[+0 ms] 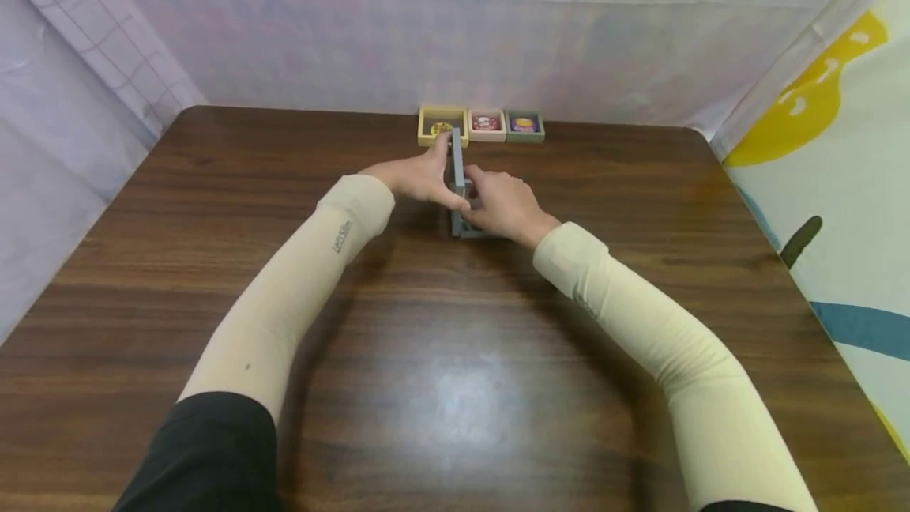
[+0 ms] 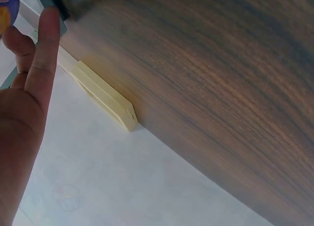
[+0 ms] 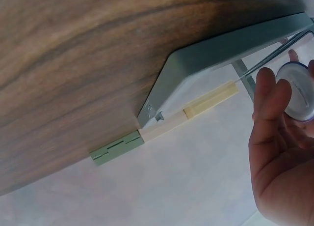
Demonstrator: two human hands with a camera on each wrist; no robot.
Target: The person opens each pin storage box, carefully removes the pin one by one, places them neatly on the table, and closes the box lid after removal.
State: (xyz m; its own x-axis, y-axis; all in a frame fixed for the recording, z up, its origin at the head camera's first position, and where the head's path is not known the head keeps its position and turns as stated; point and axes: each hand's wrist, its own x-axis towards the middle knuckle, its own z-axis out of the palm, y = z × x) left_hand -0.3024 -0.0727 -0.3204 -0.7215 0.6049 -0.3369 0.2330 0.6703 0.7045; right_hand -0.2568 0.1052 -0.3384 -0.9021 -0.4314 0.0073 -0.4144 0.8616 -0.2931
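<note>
A grey display frame stands on edge at the back middle of the table, between both hands. Its clear panel shows in the right wrist view. My left hand grips the grey frame from the left, thumb at its near edge, fingers toward the far edge. From the right, my right hand reaches to the frame's inner side. There, its bent fingers hold a round pin badge, pale back toward that camera. The badge's purple and orange face shows beside my left fingers.
Behind the frame, three small boxes stand in a row by the back cloth: a yellow one, a pink one and a green one. Round printed pieces sit in them. Hanging cloth borders the dark wooden table.
</note>
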